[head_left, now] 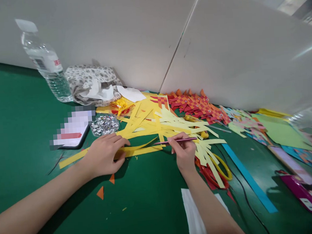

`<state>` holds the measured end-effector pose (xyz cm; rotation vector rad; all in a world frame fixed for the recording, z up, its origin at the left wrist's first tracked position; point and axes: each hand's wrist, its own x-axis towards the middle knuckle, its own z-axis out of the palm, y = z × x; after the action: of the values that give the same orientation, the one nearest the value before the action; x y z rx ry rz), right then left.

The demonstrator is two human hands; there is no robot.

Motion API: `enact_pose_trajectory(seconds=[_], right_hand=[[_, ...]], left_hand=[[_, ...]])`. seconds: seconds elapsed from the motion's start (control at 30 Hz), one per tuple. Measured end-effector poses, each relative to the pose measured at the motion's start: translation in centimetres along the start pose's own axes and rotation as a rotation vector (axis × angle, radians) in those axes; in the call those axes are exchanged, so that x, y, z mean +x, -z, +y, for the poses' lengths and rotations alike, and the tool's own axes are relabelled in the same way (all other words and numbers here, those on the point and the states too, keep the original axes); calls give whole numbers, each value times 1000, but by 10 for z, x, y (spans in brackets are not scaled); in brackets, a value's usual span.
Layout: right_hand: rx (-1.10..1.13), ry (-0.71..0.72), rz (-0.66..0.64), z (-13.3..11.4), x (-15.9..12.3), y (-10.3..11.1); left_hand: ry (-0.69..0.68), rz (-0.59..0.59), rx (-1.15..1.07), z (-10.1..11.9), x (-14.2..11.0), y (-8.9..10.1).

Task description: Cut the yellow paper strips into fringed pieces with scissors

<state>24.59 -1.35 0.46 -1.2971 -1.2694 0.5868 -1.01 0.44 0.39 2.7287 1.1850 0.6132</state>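
Observation:
My left hand (105, 154) closes its thumb and fingers on a yellow paper strip (145, 151) just above the green table. A narrow end of yellow paper curls up to the right of those fingers. In my right hand (183, 152) is a slim, pinkish-purple pen-shaped tool (184, 140), gripped like a pencil. Its thin tip points left and lies near the strip's right end; whether it touches the paper I cannot tell. Behind both hands spreads a pile of yellow paper strips (138, 127), with pale yellow strips (201, 149) around and beyond my right hand.
At the left stand a water bottle (45, 64), a phone (73, 131), a pack of googly eyes (105, 125) and a patterned tissue pouch (93, 77). Woven red-orange paper fish (195, 101) lie along the wall. Scissors (223, 167), a blue strip (249, 178) and a purple item (301, 192) are at right.

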Motion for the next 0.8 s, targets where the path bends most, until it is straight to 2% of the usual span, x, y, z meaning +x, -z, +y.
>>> enact_pose_trajectory(seconds=[0.17, 0.43, 0.53, 0.8], right_hand=[[86, -38, -113, -5, -2, -4], [-30, -79, -336, -12, -8, -13], [-76, -82, -319, -11, -8, -14], [-54, -71, -162, 0, -2, -5]], left_hand=[[39, 21, -60, -1, 0, -5], [99, -18, -144, -3, 1, -13], [95, 2, -154, -1, 1, -11], [72, -19, -177, 2, 0, -3]])
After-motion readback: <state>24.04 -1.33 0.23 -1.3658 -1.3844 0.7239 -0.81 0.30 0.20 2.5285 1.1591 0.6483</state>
